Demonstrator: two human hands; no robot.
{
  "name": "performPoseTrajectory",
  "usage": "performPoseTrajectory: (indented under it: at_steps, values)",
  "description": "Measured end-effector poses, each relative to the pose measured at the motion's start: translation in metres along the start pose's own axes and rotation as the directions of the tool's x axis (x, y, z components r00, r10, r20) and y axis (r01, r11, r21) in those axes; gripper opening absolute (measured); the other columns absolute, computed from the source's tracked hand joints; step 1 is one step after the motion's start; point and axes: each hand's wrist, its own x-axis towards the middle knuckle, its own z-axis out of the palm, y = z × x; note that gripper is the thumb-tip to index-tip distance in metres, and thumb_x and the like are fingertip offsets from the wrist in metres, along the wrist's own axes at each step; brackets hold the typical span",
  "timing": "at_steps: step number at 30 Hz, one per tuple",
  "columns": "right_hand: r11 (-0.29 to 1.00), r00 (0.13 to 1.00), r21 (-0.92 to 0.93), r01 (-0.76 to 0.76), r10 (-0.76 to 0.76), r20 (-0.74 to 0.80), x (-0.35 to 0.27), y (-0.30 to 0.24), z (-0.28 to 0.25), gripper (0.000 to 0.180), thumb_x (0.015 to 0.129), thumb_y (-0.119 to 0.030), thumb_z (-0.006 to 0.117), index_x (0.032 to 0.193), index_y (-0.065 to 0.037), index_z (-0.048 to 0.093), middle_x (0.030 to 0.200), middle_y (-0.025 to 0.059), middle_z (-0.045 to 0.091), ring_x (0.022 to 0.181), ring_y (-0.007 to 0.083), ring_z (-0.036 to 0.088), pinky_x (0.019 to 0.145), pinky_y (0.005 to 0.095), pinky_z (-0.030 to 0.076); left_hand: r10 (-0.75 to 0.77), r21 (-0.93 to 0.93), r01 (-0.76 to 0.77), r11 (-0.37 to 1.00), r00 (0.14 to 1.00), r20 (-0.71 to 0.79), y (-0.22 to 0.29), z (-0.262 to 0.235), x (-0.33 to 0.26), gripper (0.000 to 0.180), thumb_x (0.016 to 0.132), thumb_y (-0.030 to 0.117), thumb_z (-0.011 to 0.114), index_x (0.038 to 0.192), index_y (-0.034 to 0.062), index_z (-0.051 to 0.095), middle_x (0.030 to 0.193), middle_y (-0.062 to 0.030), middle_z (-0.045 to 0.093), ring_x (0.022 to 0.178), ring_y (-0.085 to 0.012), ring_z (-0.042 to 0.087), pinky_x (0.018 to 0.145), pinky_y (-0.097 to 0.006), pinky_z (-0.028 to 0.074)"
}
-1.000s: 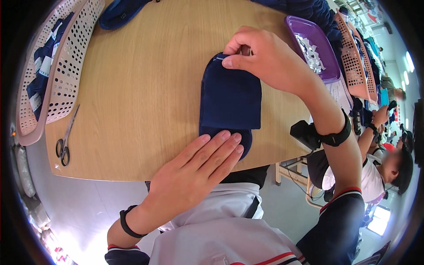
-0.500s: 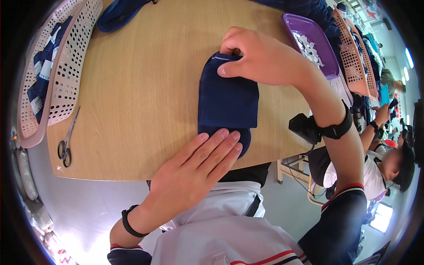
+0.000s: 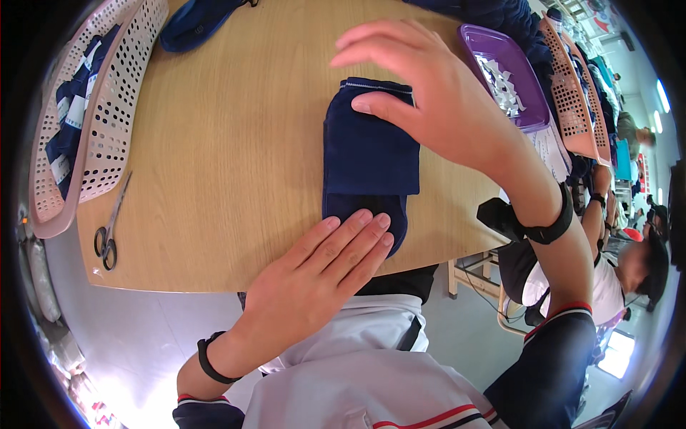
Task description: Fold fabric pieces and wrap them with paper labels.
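A folded navy fabric piece point(image 3: 371, 154), sock-like with a rounded near end, lies on the wooden table point(image 3: 236, 164) close to the front edge. Pale stitching runs along its far edge. My left hand point(image 3: 307, 264) lies flat with fingers together, fingertips pressing on the rounded near end. Over the far right corner is my right hand point(image 3: 443, 100), its fingers spread and thumb apart. That thumb is over the cloth; whether it touches I cannot tell. Nothing is held in the right hand.
Scissors point(image 3: 107, 232) lie at left beside a pink perforated basket point(image 3: 114, 114) of labelled navy pieces. Another navy item point(image 3: 193, 28) is at the far left. At right stand a purple tray point(image 3: 529, 86) with white scraps and another basket point(image 3: 572, 100). A co-worker point(image 3: 607, 275) sits at right.
My right hand has let go of the cloth's far edge, and its fingers have lifted and spread. The folded upper layer sits slightly farther away. My left hand stays in place.
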Motion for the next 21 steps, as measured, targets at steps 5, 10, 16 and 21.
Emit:
performPoseTrajectory:
  at_steps: [5,10,16,21]
  values:
    - [0.952,0.950,-0.068,0.297,-0.287,0.126,-0.011,0.003,0.019,0.047,0.096,-0.021,0.065,0.138,-0.003,0.056,0.147,0.0140,0.053,0.141,0.0289,0.045,0.119,0.0431,0.035,-0.020,-0.001,0.020,1.000,1.000,0.012,0.002,0.000,0.000,0.044,0.096,0.016,0.056,0.140,0.0113,0.059,0.151,-0.0026,0.056,0.141,-0.0201,0.050,0.119,-0.036,0.036]
    - [0.985,0.925,-0.023,0.172,-0.153,0.349,-0.027,-0.003,0.028,0.070,0.102,-0.037,0.049,0.160,-0.004,0.028,0.168,0.0120,0.024,0.157,0.0281,0.017,0.128,0.0470,0.015,0.005,0.010,-0.006,1.000,0.999,0.048,0.002,-0.002,0.002,0.045,0.097,0.016,0.054,0.141,0.0125,0.058,0.153,-0.0014,0.053,0.142,-0.0185,0.048,0.120,-0.035,0.034]
    - [0.981,0.929,-0.025,0.191,-0.173,0.328,-0.023,-0.014,0.031,0.062,0.105,-0.038,0.048,0.156,-0.004,0.037,0.164,0.0137,0.034,0.155,0.0271,0.025,0.127,0.0460,0.018,0.108,0.004,-0.110,0.994,0.984,0.140,-0.001,-0.006,-0.001,0.048,0.096,0.016,0.055,0.144,0.0123,0.055,0.157,-0.0015,0.049,0.147,-0.0178,0.041,0.122,-0.036,0.032]
    - [0.982,0.932,0.065,0.179,-0.191,0.309,-0.021,-0.011,0.031,0.064,0.105,-0.036,0.048,0.158,-0.004,0.032,0.163,0.0159,0.034,0.154,0.0285,0.025,0.127,0.0463,0.018,0.142,-0.241,-0.082,0.967,0.959,0.245,-0.030,-0.058,0.004,0.066,0.085,0.020,0.070,0.148,0.0094,0.051,0.159,-0.0048,0.045,0.149,-0.0215,0.040,0.122,-0.039,0.031]
